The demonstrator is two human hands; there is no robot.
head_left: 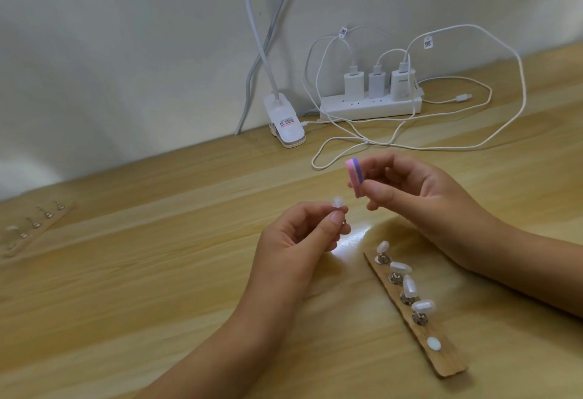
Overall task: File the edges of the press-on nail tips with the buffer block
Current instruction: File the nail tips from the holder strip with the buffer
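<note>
My left hand (303, 231) pinches a small metal stand topped by a pale nail tip (338, 201), held above the wooden table (157, 288). My right hand (410, 190) grips a pink and purple buffer block (355, 177) between thumb and fingers, a little above and right of that tip, not touching it. A wooden holder strip (441, 357) lies at the lower right with several white nail tips (409, 285) on metal stands and one bare white pad (433, 343).
A second holder strip (34, 228) with metal stands lies at the far left. At the back by the wall sit a white power strip (369, 108) with three chargers, looping white cables (473, 146) and a white lamp clamp (285, 120).
</note>
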